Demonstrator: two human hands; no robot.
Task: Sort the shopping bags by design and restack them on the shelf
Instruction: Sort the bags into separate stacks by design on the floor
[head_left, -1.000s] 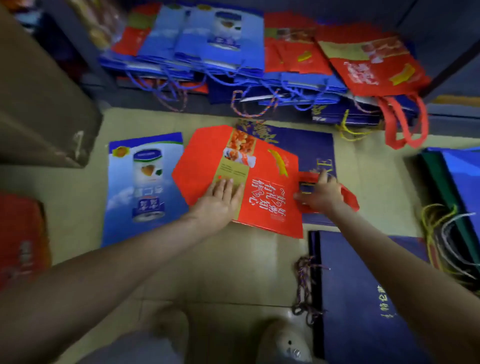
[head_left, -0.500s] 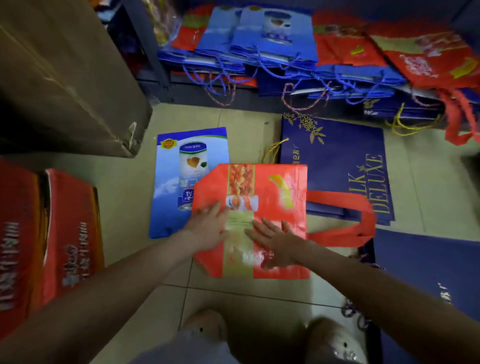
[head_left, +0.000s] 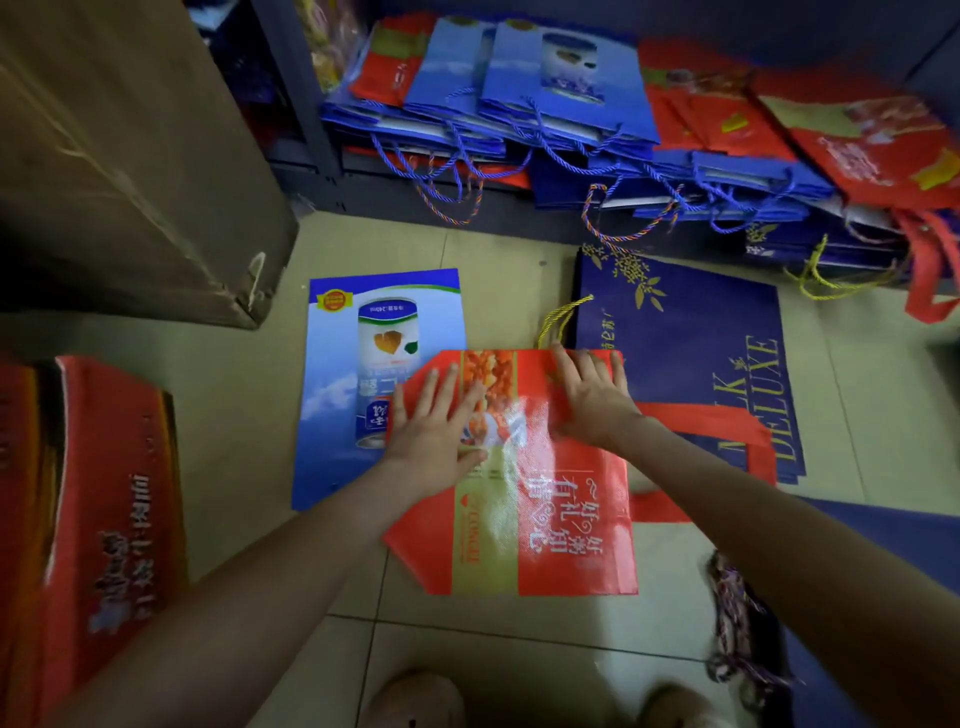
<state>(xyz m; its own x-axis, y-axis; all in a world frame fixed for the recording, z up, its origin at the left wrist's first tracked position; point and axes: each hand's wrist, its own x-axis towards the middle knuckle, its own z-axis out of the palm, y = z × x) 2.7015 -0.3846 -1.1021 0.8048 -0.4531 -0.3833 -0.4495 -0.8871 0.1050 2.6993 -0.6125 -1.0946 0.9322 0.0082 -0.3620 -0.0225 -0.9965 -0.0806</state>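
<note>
On the floor (head_left: 493, 644), left hand (head_left: 436, 421) and right hand (head_left: 592, 405) press a seemingly empty red bag (head_left: 571, 525), fingers (head_left: 450, 384) straight.

This looks like a shop's stockroom or back storage corner, though the dim light leaves that uncertain. A dark metal shelf (head_left: 304, 119) at floor level carries stacks of flat shopping bags (head_left: 566, 88) in repeated printed designs. A large cardboard carton (head_left: 119, 156) and red printed boxes (head_left: 104, 493) stand on the tiled floor (head_left: 249, 415), where more loose bags (head_left: 691, 338) lie spread.
</note>
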